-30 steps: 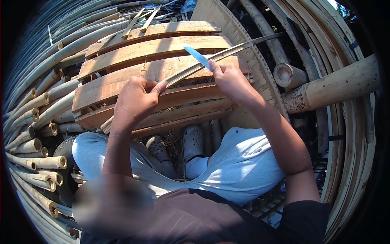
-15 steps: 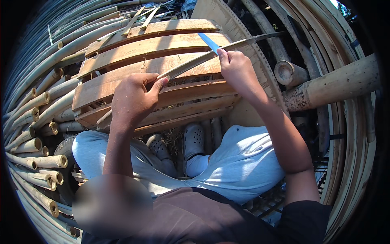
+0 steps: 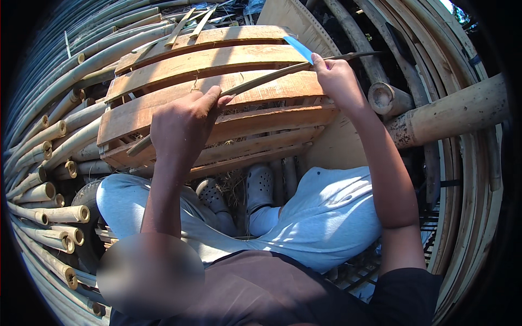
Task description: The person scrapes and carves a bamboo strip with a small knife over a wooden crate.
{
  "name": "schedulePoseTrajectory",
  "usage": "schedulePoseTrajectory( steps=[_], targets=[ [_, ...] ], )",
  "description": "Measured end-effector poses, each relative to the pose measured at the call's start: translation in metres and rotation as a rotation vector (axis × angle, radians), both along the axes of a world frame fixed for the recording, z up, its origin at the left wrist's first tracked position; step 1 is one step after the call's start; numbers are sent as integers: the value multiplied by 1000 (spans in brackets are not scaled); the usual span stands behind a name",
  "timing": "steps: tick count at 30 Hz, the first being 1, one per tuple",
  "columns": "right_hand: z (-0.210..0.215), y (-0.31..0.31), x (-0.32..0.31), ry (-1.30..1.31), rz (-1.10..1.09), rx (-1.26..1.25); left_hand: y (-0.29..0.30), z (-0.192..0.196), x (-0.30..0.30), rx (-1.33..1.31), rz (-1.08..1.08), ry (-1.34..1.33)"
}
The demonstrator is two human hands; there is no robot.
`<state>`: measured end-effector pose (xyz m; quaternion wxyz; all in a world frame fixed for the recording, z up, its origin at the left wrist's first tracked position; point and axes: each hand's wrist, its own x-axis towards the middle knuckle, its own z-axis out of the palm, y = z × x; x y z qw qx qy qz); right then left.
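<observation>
A long, thin bamboo strip [image 3: 269, 76] slants up from left to right above a slatted wooden crate. My left hand [image 3: 182, 120] is closed round it, with the strip's lower end sticking out behind the wrist. Farther along, my right hand [image 3: 338, 79] grips a knife whose flat blade [image 3: 299, 50] looks bright blue and points up to the left. The blade lies across the strip close to my right fingers. Its handle is hidden in the fist. Past that hand, the strip's dark far end reaches out to the right.
The slatted wooden crate [image 3: 239, 57] stands before my knees, with thin offcuts [image 3: 204, 22] on its far side. Stacked bamboo poles [image 3: 62, 216] fill the left. A plywood sheet [image 3: 304, 24], a thick bamboo pole [image 3: 451, 111] and long split strips [image 3: 467, 217] lie to the right.
My right hand and the knife have moved to the right and slightly away along the strip. My left hand has turned a little, and the strip has shifted slightly.
</observation>
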<state>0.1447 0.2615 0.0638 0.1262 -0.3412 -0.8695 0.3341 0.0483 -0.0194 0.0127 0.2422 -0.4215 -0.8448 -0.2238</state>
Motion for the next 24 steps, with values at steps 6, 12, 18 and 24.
schedulePoseTrajectory(
  steps=[6, 12, 18, 24],
  targets=[
    [-1, 19, -1, 16, -33, 77, 6, 1, 3, -23, 14, -10],
    [-3, -49, 3, -44, 106, 108, 7, -8, 1, -34, 40, -27],
    [-2, -66, 0, -38, 164, 33, 10, -1, 6, -16, 42, -50],
    [-8, -26, 7, -42, 94, 41, 3, 0, 4, -2, 9, -180]
  ],
)
